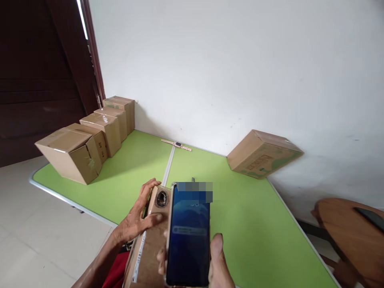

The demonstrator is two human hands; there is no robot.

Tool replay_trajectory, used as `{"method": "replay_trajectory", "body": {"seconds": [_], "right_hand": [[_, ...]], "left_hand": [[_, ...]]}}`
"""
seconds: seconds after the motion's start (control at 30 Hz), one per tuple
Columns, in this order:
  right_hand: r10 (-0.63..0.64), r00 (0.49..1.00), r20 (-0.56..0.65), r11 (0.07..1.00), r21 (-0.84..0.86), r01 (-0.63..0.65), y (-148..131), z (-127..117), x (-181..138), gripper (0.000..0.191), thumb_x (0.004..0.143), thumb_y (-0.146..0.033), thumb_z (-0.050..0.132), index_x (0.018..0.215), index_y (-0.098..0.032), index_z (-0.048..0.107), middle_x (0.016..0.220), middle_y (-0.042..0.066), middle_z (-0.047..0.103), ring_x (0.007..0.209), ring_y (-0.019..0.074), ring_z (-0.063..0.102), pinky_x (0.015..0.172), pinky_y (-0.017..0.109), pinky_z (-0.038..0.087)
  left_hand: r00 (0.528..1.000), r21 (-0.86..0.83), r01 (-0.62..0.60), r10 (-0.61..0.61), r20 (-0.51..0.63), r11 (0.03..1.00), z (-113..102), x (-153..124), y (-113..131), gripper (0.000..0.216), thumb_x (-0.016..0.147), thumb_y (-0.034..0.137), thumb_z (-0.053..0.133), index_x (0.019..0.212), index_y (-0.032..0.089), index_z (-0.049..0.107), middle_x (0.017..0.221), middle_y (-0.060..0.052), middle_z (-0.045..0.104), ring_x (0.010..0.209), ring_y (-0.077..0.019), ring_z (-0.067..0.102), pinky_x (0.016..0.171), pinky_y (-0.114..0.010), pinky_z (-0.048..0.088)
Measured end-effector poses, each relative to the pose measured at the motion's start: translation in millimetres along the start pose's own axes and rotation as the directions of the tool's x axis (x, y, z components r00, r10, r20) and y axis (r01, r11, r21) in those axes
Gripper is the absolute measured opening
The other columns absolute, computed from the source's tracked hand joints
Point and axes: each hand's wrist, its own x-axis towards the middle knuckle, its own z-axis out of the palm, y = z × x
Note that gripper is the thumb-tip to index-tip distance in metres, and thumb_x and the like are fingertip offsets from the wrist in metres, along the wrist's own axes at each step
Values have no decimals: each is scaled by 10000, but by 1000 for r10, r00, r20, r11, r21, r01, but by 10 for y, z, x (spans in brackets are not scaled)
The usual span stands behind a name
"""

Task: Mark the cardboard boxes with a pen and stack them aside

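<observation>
In the head view my right hand holds a smartphone upright, thumb along its right side and fingertips wrapped round its left edge. Its lit screen shows a dark blue background, blurred at the top. My left hand grips a brown cardboard box, thumb on the upper face and fingers over the far left edge. A dark-rimmed round hole is near the box's far end, and a white printed label runs along its left side. The phone covers the box's right part.
Several cardboard boxes stand in a row on the left of the green table. Another box leans at the back right. A pink-strapped watch lies by the wall. A brown stool stands at right.
</observation>
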Motion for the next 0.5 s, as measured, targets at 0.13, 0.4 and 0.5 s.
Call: {"method": "replay_trajectory", "body": {"seconds": [0.13,0.4,0.5], "right_hand": [[-362,887,-287,932,-115,344,-411,-412,186,601,785,-743,790,1076,-217,800,1038,119,846,811,315,814,709,414,636],[-580,613,-537,787,-565,249,-1077,-1653,927,748,630,-740,804,1068,-137,741,848,149,824,995,415,800,784,510,642],[-582,572,-578,774,-609,174,-1119,-1867,1081,675,660,-696,780,1048,-145,739,887,162,822,1011,399,797,758,497,645]], "left_hand": [[999,-24,40,-40,-6,999,-59,-29,-23,849,926,592,680,1640,330,305,1762,-87,186,1619,-431,204,1307,-600,251],[995,-28,80,-82,-50,996,-49,-47,-34,823,956,614,620,1656,333,289,1781,-80,169,1629,-429,205,1297,-600,288],[994,-56,79,-83,-68,995,-38,-49,-20,819,944,628,630,1641,339,311,1771,-77,198,1620,-429,227,1289,-584,319]]}}
